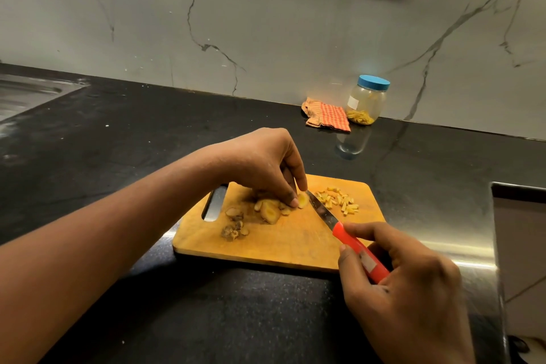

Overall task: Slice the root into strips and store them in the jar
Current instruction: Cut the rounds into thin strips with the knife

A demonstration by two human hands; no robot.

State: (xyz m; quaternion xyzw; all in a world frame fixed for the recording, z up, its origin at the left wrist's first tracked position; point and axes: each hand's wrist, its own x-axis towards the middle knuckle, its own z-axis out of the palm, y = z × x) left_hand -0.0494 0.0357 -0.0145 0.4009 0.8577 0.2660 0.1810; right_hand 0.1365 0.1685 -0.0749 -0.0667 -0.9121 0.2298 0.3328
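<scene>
a rectangular wooden cutting board (280, 248), rounded at the corners and pierced by a slot handle at its left end, is laid on a speckled black stone counter (118, 142). near the middle of the board a small yellow piece of root (302, 200) is pinched under the curled thumb and forefinger of the left hand (266, 162). just left of that piece, still on the board, knobbly larger chunks (269, 212) with pale cut faces are seen. toward the board's front left a few dry brown trimmings (235, 229) are scattered.

a knife (348, 238) is gripped by the right hand (407, 284) at the board's front right corner. fingers and thumb are wrapped round the smooth red plastic handle, and the narrow steel blade is laid slantwise over the board with its tip right beside the held piece. whether steel and root touch cannot be told. a loose heap of short, squared yellow strips (339, 199) is gathered on the board's far right part, just beyond the blade.

behind the board, well apart from it and against the veined grey marble wall (266, 23), a clear rounded jar (366, 103) is stood upright and closed by a blue lid (373, 83). a low layer of yellow strips is seen at its bottom. also behind the board, a crumpled orange checked cloth (326, 115) is laid. far to the board's left, the edge of a brushed steel sink (26, 91) is set into the counter.
</scene>
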